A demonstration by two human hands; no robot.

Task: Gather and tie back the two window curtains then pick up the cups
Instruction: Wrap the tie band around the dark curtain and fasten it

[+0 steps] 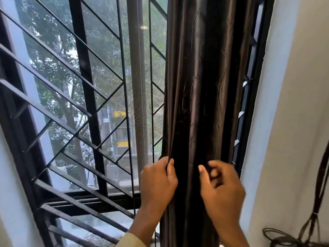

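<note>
The window frame [85, 198] with its black metal grille [74, 111] backs the scene. The dark brown curtain [204, 86] hangs bunched against its right side, beside the white wall [293, 104]; no surface beneath is visible.

– What's the window like?
– Tall, with a black metal grille [76, 107] of slanted bars and a fine mesh screen [138, 86] behind it.

– And outside?
– Leafy green trees [58, 68] in soft daylight, and lower down a building front with yellow panels [122, 129].

– The room itself?
– A pale wall [293, 104] on the right of the window frame, with dark cables [313, 211] hanging down it and coiling near the bottom corner
</note>
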